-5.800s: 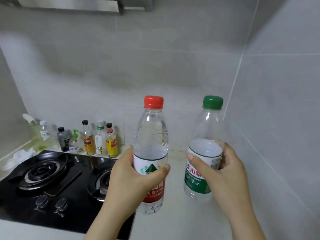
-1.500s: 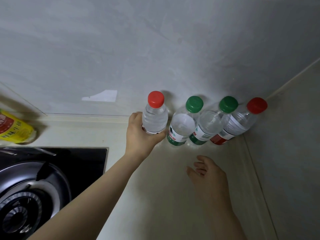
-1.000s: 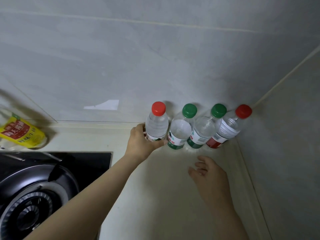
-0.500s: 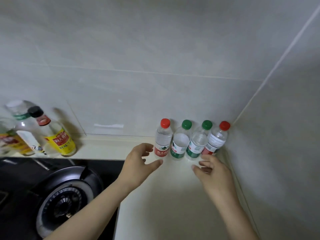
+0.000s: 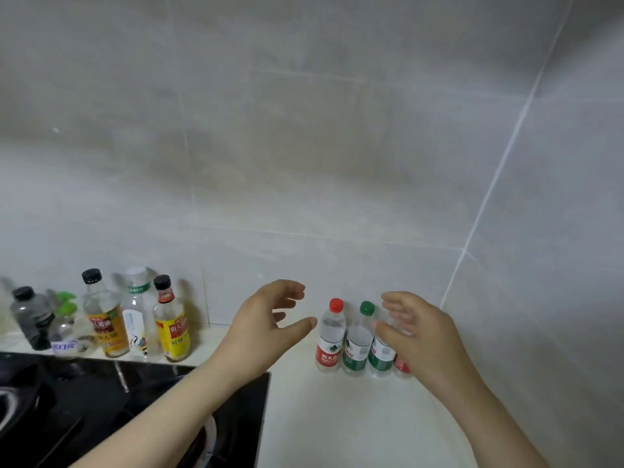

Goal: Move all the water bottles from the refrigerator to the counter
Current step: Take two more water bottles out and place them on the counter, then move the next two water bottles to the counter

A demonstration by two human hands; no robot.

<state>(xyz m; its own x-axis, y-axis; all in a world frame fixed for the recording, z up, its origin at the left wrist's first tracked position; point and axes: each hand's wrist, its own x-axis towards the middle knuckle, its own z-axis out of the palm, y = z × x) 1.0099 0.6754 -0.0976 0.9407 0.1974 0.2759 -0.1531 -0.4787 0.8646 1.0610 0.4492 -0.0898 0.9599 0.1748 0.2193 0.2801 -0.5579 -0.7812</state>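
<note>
Four water bottles (image 5: 380, 361) stand upright in a tight row on the pale counter (image 5: 337, 420), tucked into the wall (image 5: 304, 163) corner. First come the red-capped bottle (image 5: 329, 342) and the green-capped bottle (image 5: 358, 336), then two more half hidden behind the right hand (image 5: 418, 336). That hand is slack, fingers parted, gripping nothing. The left hand (image 5: 270, 329) hovers just beside the red-capped bottle, fingers loosely spread and empty. Sauce bottles (image 5: 174, 332) line the wall behind the black stove (image 5: 152, 393).

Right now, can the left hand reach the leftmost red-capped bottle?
Probably yes: the left hand hangs open just left of the red-capped bottle, with nothing between them; the green-capped bottle stands only on its other side.
</note>
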